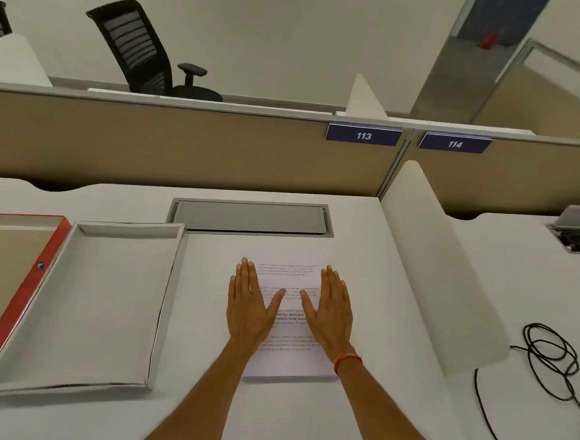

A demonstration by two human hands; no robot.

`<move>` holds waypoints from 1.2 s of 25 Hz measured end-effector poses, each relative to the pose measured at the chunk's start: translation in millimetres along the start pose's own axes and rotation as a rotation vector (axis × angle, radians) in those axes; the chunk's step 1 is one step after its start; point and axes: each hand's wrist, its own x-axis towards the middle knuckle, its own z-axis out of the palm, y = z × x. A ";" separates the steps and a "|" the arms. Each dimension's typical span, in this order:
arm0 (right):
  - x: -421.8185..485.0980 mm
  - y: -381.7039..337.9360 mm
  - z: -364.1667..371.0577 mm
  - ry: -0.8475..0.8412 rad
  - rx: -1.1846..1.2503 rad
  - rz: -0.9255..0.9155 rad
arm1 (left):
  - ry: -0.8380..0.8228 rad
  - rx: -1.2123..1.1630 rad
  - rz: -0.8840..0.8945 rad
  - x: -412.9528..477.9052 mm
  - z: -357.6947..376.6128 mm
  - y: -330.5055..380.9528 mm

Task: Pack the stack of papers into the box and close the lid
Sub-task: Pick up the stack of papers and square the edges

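Note:
A stack of printed white papers [285, 364] lies flat on the white desk in front of me. My left hand [250, 303] rests palm down on the stack's left side, fingers straight and holding nothing. My right hand [332, 308] lies flat on its right side in the same way, an orange band on the wrist. To the left stands the open box: a shallow white tray [83, 308] with nothing in it. Its lid [18, 304], red on the outside and tan inside, is folded open at the far left.
A grey cable hatch [251, 217] is set into the desk behind the papers. A white divider [442, 282] borders the desk on the right, with a black cable [546, 358] coiled beyond it. A tan partition [184, 147] closes the back.

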 end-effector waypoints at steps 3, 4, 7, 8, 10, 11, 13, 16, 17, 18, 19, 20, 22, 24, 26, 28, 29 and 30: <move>-2.2 1.5 5.7 -0.044 0.006 0.056 | -0.031 0.002 -0.083 -3.4 8.1 -4.9; -3.2 1.6 7.1 -0.068 0.018 0.078 | -0.067 0.007 -0.121 -3.0 8.4 -6.3; 4.0 -0.8 10.6 -0.067 0.041 0.160 | -0.110 0.055 -0.229 2.7 10.1 -10.3; 8.2 -1.7 10.6 -0.056 0.052 0.207 | -0.113 0.065 -0.275 5.8 8.7 -10.0; 16.2 -2.8 9.7 -0.043 0.050 0.326 | -0.112 0.105 -0.411 12.5 5.9 -6.7; 19.5 -3.0 8.7 -0.050 0.056 0.391 | -0.115 0.093 -0.494 16.1 3.6 -3.4; 25.3 -1.5 7.5 -0.103 0.063 0.519 | -0.152 0.020 -0.651 23.9 0.7 3.3; 33.8 -0.5 4.8 -0.198 0.093 0.665 | -0.236 -0.060 -0.771 35.9 0.4 8.7; 36.8 -0.1 3.6 -0.227 0.112 0.696 | -0.273 -0.067 -0.780 39.0 0.9 9.8; 39.3 -0.1 2.3 -0.256 0.130 0.716 | -0.313 -0.073 -0.779 41.9 1.4 11.1; 41.1 -0.4 1.1 -0.285 0.142 0.726 | -0.351 -0.065 -0.770 44.5 2.4 12.8; 42.1 -0.8 0.5 -0.312 0.149 0.724 | -0.389 -0.045 -0.755 46.6 4.2 14.7; 43.4 -1.9 0.1 -0.344 0.156 0.705 | -0.438 0.008 -0.731 49.3 6.6 18.2; 45.4 -2.0 -0.7 -0.360 0.159 0.693 | -0.454 0.030 -0.737 51.7 6.7 17.8; 47.9 -0.8 -2.2 -0.373 0.179 0.693 | -0.457 0.017 -0.756 53.8 5.1 14.3; 49.0 -0.3 -2.4 -0.377 0.215 0.703 | -0.460 -0.009 -0.761 54.4 4.2 11.1; 49.1 -0.9 -2.0 -0.370 0.230 0.712 | -0.459 -0.020 -0.761 54.5 4.4 9.9; 48.4 -2.3 -1.1 -0.361 0.236 0.719 | -0.459 -0.024 -0.763 54.1 4.9 9.4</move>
